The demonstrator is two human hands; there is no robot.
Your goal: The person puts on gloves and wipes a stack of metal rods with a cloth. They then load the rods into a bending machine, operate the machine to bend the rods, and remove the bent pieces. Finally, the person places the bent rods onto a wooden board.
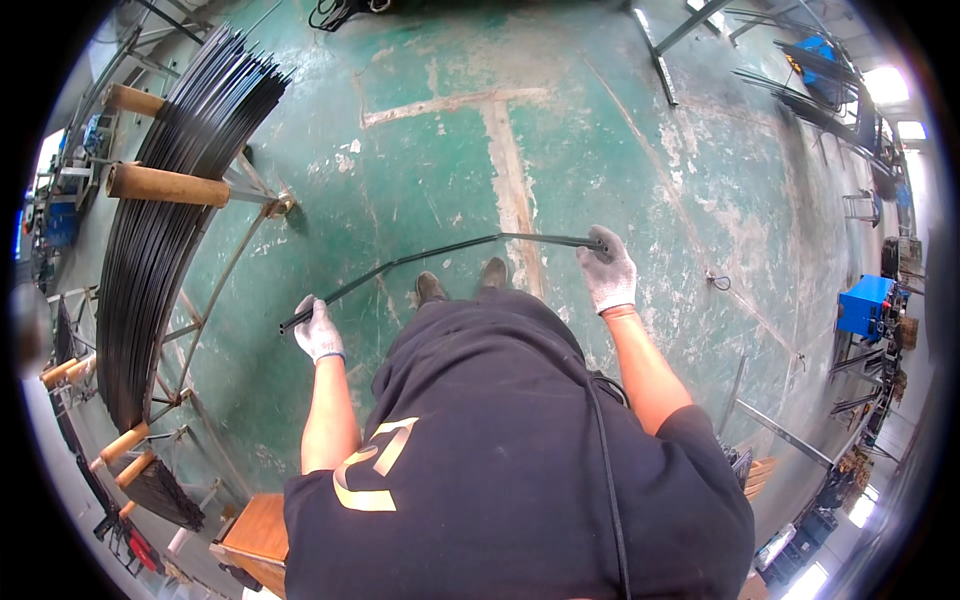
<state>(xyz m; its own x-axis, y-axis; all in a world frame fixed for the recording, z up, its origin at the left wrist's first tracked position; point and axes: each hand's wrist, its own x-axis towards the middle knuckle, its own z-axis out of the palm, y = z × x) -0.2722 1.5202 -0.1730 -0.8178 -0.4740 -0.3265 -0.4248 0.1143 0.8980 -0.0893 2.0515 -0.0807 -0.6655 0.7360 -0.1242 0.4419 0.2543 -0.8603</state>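
1. Far left, here is a thick sheaf of long black rods (160,250), smooth and glossy, packed tight, their tips ragged at the top; they look bowed in this wide lens.
2. Across them come the brown rollers (168,186), round and dull, jutting from a rack (222,278) of slim metal bars.
3. Lower down, a corner of an orange-brown box (262,535), flat-topped and wooden-looking, beside the dark cloth of the shirt (500,470).
4. Now the left hand (319,334), in a pale knitted glove, fingers closed around the black bar (445,251) near its left end, a short stub poking out beyond the grip.
5. And the bar itself! Slim, dark, spanning hand to hand in front of the body, angled at two bends into a shallow arch; single or doubled, I cannot tell.
6. Beneath it, two dull brown shoes (430,288) on a green floor (420,180), its paint scuffed and flaking.
7. Over to the right hand (608,272), gloved in greyish knit, fingers curled about the bar's other end.
8. Far right, a boxy, bright blue machine (866,306) amid metal clutter.
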